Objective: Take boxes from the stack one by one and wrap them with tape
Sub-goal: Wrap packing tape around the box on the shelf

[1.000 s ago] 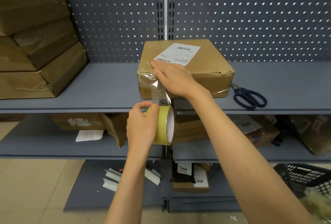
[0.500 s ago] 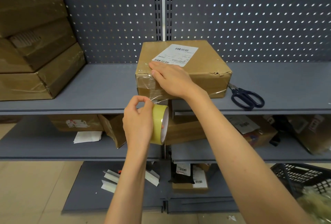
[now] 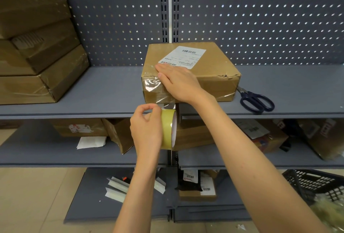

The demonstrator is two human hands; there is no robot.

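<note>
Square cardboard box (image 3: 214,68) sits frame center on grey metal shelf (image 3: 104,93) w/ white label. Right hand (image 3: 178,81) flat, fingers straight, pressing glossy clear tape on its front-left corner. Left hand (image 3: 146,130) grips yellowish tape roll (image 3: 168,129) just below.

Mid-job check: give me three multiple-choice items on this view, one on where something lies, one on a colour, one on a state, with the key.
1. Where do the scissors lie?
A. On the shelf, right of the box
B. On top of the box
C. In the basket

2. What colour is the tape roll?
A. Red
B. Yellowish
C. Black

3. What is the right hand doing?
A. Gripping the scissors
B. Hanging idle
C. Pressing flat on the box's taped edge

Key: 1 A, they lie on the shelf just past the box's right corner; 2 B, the roll in the left hand is yellowish; 3 C, straight fingers lie over the tape.
</note>
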